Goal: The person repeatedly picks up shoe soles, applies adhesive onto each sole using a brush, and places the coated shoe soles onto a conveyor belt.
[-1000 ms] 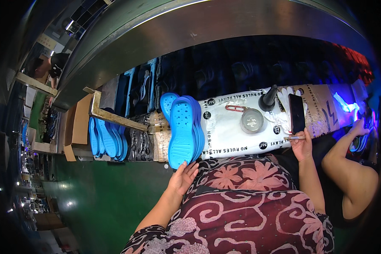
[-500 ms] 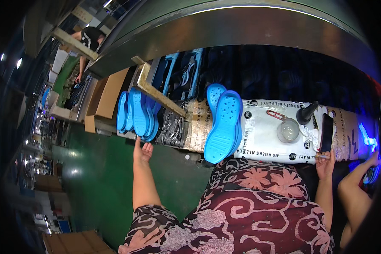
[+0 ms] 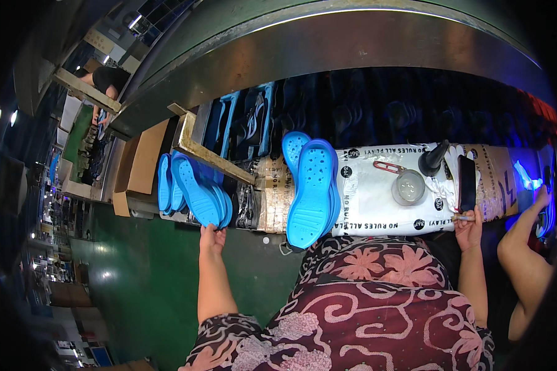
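The left hand (image 3: 211,237) grips the near end of a blue foam sole (image 3: 196,191) standing in a row of upright soles, while the right hand (image 3: 469,226) pinches a thin pen-like tool (image 3: 462,217) at the table's near edge. Between them another stack of blue soles (image 3: 312,185) lies on the white printed cover (image 3: 371,198); farther off stand a round clear lid (image 3: 408,187) and a cardboard box (image 3: 143,159).

Landmark: white printed sheet (image 3: 377,198) on the bench. On it, near its right end: round clear lid (image 3: 408,187), black cone-shaped bottle (image 3: 432,159) just above that, dark phone (image 3: 466,183) to the right w/ white cloth (image 3: 447,179) beside it. Red clip (image 3: 388,166) left of the bottle. Well left of sheet: cardboard box (image 3: 143,162). Below sheet: green floor (image 3: 136,278).
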`<state>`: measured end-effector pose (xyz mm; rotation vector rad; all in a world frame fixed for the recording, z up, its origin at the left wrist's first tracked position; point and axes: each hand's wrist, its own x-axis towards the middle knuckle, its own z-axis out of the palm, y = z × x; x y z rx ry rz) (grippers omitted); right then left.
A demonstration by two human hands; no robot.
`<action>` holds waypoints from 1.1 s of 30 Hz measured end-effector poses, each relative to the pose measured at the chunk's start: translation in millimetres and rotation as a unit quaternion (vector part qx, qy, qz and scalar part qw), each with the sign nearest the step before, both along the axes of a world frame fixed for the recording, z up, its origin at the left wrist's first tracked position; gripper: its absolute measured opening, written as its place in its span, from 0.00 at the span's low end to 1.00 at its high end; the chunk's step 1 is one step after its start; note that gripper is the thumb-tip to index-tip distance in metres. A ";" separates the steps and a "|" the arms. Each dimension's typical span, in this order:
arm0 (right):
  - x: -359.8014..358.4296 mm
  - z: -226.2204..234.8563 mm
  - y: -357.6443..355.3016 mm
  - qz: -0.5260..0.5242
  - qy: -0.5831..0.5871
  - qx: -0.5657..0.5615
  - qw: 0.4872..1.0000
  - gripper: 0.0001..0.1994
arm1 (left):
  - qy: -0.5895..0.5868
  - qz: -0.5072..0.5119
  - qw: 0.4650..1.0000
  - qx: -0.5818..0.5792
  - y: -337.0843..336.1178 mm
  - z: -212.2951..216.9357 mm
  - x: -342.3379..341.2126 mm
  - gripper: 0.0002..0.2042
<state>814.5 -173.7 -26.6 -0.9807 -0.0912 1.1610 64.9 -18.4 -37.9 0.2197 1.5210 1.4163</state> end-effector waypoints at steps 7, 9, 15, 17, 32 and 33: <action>5.5 -2.4 -0.7 0.033 0.013 0.001 0.999 0.25 | -0.046 -0.124 0.990 -0.050 -135.7 33.8 29.7 0.30; 7.9 -2.8 -1.4 0.041 0.013 0.006 0.999 0.25 | -0.022 -0.178 0.980 -0.090 -160.9 38.3 39.8 0.31; 12.0 -5.1 -5.2 0.065 0.023 0.040 0.997 0.25 | -0.033 -0.277 0.954 -0.107 -159.6 37.8 88.2 0.34; 5.2 -4.1 -4.3 0.040 0.011 0.028 0.999 0.24 | -0.040 -0.264 0.959 -0.093 -139.3 48.1 119.3 0.33; -36.4 53.8 4.4 0.039 -0.013 0.031 0.999 0.20 | 0.480 -0.221 0.835 0.156 -49.5 88.8 195.8 0.24; -46.0 63.9 12.8 0.036 -0.022 0.025 0.999 0.19 | 0.495 -0.300 0.806 0.121 -42.5 101.5 210.5 0.26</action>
